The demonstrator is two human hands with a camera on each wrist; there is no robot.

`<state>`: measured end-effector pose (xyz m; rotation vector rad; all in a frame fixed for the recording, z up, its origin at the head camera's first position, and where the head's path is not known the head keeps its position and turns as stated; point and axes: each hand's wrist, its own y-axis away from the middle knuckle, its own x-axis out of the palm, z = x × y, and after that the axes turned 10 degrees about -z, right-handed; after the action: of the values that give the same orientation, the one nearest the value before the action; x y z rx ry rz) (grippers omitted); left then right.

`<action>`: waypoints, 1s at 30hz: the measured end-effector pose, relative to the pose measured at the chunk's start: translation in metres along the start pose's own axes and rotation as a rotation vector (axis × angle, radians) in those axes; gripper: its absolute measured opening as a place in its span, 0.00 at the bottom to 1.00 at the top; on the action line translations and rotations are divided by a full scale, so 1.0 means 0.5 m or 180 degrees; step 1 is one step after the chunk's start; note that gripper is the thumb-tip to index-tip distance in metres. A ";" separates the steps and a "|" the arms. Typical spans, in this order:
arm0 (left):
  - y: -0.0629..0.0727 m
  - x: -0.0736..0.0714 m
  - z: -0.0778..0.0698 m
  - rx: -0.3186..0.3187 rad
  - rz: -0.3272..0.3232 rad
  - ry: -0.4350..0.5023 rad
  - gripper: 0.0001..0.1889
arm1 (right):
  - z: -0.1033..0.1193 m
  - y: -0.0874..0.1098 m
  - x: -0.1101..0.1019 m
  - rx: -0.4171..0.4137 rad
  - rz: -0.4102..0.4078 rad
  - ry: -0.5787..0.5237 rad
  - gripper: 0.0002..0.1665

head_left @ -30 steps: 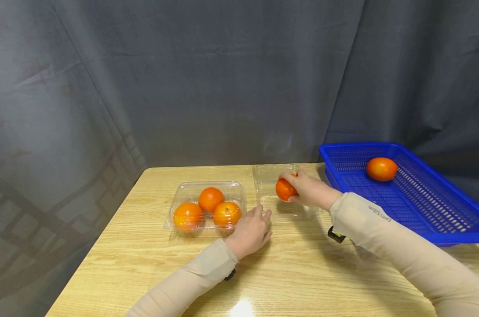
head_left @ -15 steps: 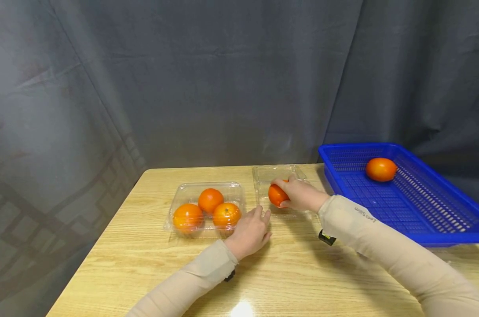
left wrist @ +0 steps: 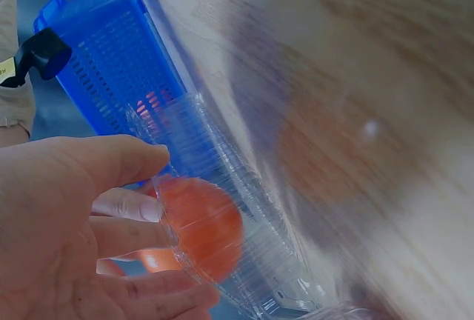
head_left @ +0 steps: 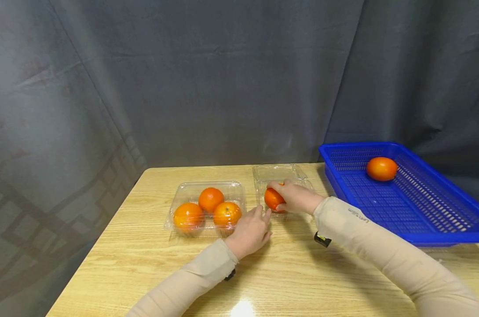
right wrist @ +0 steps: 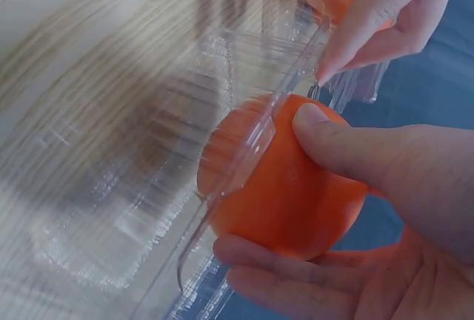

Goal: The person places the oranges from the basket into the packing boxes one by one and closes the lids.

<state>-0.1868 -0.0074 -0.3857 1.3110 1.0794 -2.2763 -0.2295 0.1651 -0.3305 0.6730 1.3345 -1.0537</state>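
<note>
My right hand [head_left: 298, 197] grips an orange [head_left: 274, 199], thumb on one side and fingers on the other. The fruit sits partly down inside an open clear plastic clamshell [right wrist: 255, 153], whose rim crosses in front of it in the right wrist view. The fingertips of my left hand [head_left: 249, 232] touch that clamshell's near left rim, with the fingers loosely spread, as the left wrist view shows. To the left, another clear clamshell [head_left: 231, 187] contains three oranges [head_left: 210, 200], and my left wrist lies close to its front right corner.
A blue perforated basket [head_left: 405, 211] stands at the right of the wooden table [head_left: 144, 259], with one orange fruit [head_left: 382, 169] in it. Behind the table hangs a dark grey curtain [head_left: 223, 88].
My right hand has moved left and down with the orange, lowering it into the right-hand clamshell. My left hand has stayed where it was.
</note>
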 end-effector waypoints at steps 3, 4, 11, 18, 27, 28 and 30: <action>0.000 -0.001 0.000 -0.0015 0.0027 0.0029 0.30 | 0.001 -0.001 0.005 -0.0041 0.0000 0.0001 0.31; 0.000 -0.001 0.000 -0.0019 0.0036 0.0039 0.30 | 0.001 -0.001 0.007 -0.0054 0.0003 0.0002 0.31; -0.001 -0.003 -0.001 -0.0003 0.0071 0.0013 0.30 | 0.002 -0.005 0.013 -0.0055 0.0080 0.0018 0.32; -0.003 -0.001 -0.001 -0.0031 0.0143 0.0076 0.31 | 0.000 -0.009 0.014 -0.0082 0.0138 -0.0007 0.33; -0.002 0.000 -0.001 -0.0004 0.0172 0.0048 0.31 | -0.003 -0.013 0.011 -0.0111 0.0275 -0.0085 0.34; -0.002 0.000 -0.001 0.0005 0.0175 0.0038 0.31 | -0.003 -0.014 0.011 -0.0110 0.0294 -0.0098 0.34; -0.002 0.000 -0.001 0.0014 0.0172 0.0033 0.31 | -0.004 -0.015 0.011 -0.0122 0.0324 -0.0109 0.34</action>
<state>-0.1871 -0.0065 -0.3853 1.3386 1.0303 -2.2363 -0.2376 0.1626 -0.3350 0.6843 1.2745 -0.9518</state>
